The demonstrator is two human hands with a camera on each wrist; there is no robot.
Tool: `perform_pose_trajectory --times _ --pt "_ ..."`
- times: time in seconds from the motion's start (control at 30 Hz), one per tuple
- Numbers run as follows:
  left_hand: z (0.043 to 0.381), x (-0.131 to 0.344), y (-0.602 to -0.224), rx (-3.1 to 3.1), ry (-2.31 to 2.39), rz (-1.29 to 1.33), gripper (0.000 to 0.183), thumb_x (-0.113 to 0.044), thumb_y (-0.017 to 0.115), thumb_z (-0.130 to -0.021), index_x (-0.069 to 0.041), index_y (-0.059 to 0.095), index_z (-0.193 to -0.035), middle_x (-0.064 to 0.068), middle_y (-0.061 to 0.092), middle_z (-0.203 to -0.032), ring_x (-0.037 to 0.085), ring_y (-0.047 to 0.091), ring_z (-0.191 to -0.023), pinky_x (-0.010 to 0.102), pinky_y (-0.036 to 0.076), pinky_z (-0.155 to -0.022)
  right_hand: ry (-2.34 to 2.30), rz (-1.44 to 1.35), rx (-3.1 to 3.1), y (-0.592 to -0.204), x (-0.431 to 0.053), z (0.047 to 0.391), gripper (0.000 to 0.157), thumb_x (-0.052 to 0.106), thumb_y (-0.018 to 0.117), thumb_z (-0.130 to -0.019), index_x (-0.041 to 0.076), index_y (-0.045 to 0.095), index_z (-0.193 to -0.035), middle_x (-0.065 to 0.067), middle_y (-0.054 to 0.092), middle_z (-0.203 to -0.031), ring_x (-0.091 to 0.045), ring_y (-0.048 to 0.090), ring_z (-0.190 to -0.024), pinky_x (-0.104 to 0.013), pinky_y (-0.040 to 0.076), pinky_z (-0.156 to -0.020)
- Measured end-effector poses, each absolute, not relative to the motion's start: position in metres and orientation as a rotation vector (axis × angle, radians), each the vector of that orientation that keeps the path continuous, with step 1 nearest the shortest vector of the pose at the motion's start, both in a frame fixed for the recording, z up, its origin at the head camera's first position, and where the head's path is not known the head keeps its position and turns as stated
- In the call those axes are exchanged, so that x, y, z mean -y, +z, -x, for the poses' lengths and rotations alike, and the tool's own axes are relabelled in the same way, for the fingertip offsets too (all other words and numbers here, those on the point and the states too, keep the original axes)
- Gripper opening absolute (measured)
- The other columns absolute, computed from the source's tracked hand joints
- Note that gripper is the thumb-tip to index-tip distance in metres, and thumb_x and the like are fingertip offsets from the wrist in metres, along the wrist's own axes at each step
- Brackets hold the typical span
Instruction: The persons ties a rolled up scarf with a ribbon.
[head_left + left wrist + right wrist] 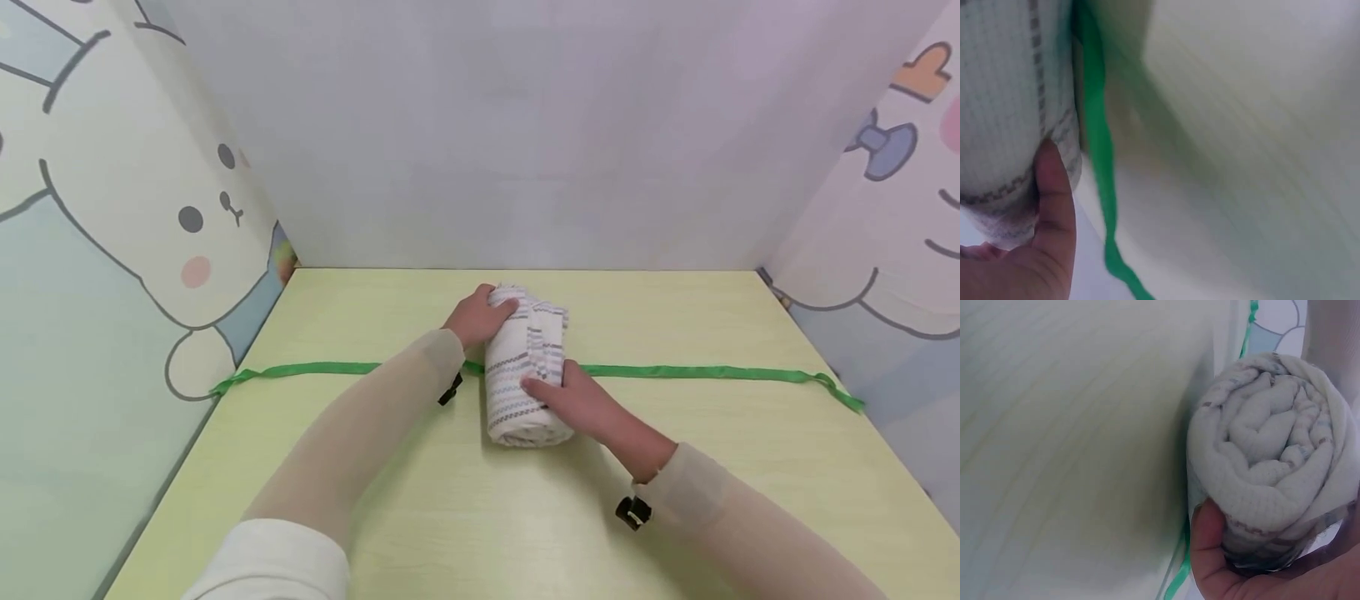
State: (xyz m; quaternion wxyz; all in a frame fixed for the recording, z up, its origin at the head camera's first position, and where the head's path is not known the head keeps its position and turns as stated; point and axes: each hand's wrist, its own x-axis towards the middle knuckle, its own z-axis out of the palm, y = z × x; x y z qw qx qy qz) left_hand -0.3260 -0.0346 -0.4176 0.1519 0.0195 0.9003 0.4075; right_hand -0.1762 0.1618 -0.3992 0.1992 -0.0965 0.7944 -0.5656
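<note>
A white towel (510,342) with grey, brown and bluish stripes lies rolled up on the table (420,517), its long side pointing away from me. It rests across a green ribbon (675,372). My left hand (477,317) grips the far end from the left. On the near right side, my right hand (588,408) holds the roll, thumb on top. Coiled layers of the towel (1266,437) show at the near end in the right wrist view. In the left wrist view, one digit of the left hand (1047,237) presses along the striped cloth.
The ribbon runs left to right, its ends reaching the table's side edges. A plain pale wall (510,133) stands behind the table. Cartoon-printed panels rise on the left (112,250) and right (892,250). Small black clips (633,512) sit at both wrists.
</note>
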Motion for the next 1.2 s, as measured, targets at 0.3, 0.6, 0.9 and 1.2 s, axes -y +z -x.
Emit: perform_pose_trajectory --times 0.3,0.6,0.9,1.2 --pt "0.323 0.038 -0.418 -2.578 1.154 -0.035 0.086 -0.072 0.048 -0.097 -0.023 0.025 -0.163 0.009 0.042 -0.159 0.032 0.044 -0.141 0.051 0.038 -0.113 -1.482 0.231 -2.266 -0.398 -0.162 0.176 0.054 0.047 0.062 -0.102 0.006 0.049 -0.135 -0.012 0.068 -0.113 -0.023 0.071 -0.094 -0.038 0.057 -0.083" --pt "0.306 0.056 -0.401 -2.639 1.118 -0.104 0.083 -0.066 0.047 -0.1 -0.018 0.022 -0.163 0.012 0.052 -0.148 0.029 0.056 -0.127 0.048 0.044 -0.107 -1.209 0.042 -2.415 -0.387 -0.176 0.178 0.094 0.064 0.061 -0.096 -0.003 0.026 -0.152 -0.018 0.059 -0.128 -0.028 0.062 -0.11 -0.045 0.052 -0.091" --pt "0.29 0.078 -0.397 -2.855 0.837 -0.316 0.078 -0.06 0.051 -0.101 -0.013 0.031 -0.159 0.011 0.05 -0.152 0.028 0.054 -0.132 0.048 0.046 -0.105 -0.974 0.029 -2.722 -0.391 -0.198 0.189 0.101 0.068 0.052 -0.098 -0.003 0.015 -0.161 -0.028 0.041 -0.153 -0.046 0.047 -0.134 -0.061 0.045 -0.102" --pt "0.272 0.099 -0.4 -2.96 0.684 -0.445 0.072 -0.053 0.055 -0.102 -0.011 0.038 -0.157 0.009 0.047 -0.154 0.029 0.047 -0.139 0.047 0.041 -0.112 -0.814 0.224 -2.909 -0.405 -0.215 0.208 0.09 0.053 0.059 -0.101 -0.005 0.021 -0.159 -0.029 0.034 -0.157 -0.048 0.038 -0.141 -0.064 0.037 -0.109"
